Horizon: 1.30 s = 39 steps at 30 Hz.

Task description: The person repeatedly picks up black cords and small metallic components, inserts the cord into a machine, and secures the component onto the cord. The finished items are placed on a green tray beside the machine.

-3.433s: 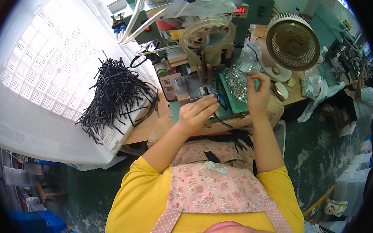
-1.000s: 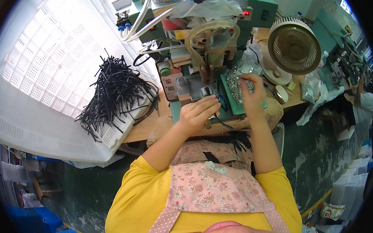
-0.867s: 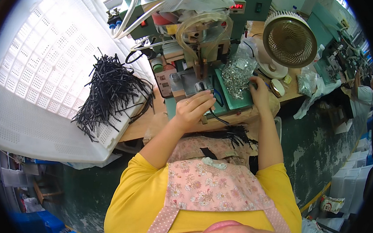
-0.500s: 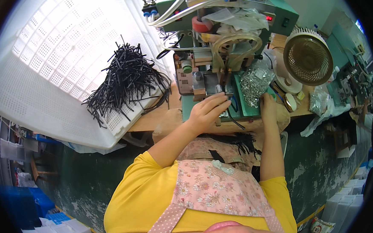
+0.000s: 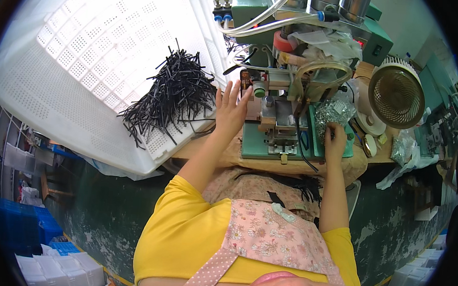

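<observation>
My left hand (image 5: 232, 110) is raised with its fingers spread, holding nothing, between a heap of black strips (image 5: 172, 89) and the left side of a green bench press machine (image 5: 260, 147). My right hand (image 5: 336, 141) bends its fingers together at the edge of a pile of small shiny metal pieces (image 5: 329, 115); what lies between the fingertips is too small to make out. That pile spills from a clear plastic bag in a green tray (image 5: 346, 149). One black strip (image 5: 303, 154) hangs from the machine's working area down over its front edge.
The heap rests on a large white perforated plastic crate (image 5: 98, 46), tilted at the left. To the right stand a small round fan (image 5: 396, 97) and a white-and-gold oval object (image 5: 369, 145). Clear air hoses (image 5: 268, 22) cross above the machine. More black strips (image 5: 305, 185) lie on my lap.
My left hand has moved left, away from the machine's front, and its fingers have spread. My right hand has moved onto the metal pieces. The view has shifted somewhat.
</observation>
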Tool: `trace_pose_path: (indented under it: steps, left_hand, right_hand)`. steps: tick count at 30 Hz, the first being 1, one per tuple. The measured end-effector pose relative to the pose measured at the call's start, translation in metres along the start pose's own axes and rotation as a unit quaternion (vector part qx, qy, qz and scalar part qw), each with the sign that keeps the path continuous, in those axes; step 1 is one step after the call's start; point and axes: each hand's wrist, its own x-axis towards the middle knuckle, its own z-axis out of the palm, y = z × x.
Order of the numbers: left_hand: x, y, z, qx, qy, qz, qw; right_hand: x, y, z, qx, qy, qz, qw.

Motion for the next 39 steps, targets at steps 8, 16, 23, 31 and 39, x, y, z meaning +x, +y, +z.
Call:
trace_pose_path:
  steps: [8, 16, 23, 31, 39]
  left_hand:
    - [-0.008, -0.09, -0.026, 0.127, -0.198, -0.057, 0.97]
    - [-0.037, -0.133, -0.026, 0.126, -0.136, 0.012, 0.983]
    - [-0.03, -0.114, -0.024, -0.083, -0.079, -0.068, 0.991]
    - [0.008, -0.055, -0.058, -0.389, 0.038, -0.314, 0.865]
    - [0.028, 0.055, -0.094, -0.392, 0.062, -0.026, 0.918]
  right_hand:
    - [-0.005, 0.013, 0.003, -0.067, 0.006, -0.042, 0.997]
    - [-0.006, -0.005, 0.001, -0.008, 0.006, 0.002, 1.0]
    - [0.015, -0.081, -0.011, 0.154, -0.045, 0.072, 0.984]
    - [0.023, -0.124, 0.006, 0.201, -0.048, 0.039, 0.978]
    - [0.024, -0.13, 0.003, 0.261, -0.085, 0.109, 0.955]
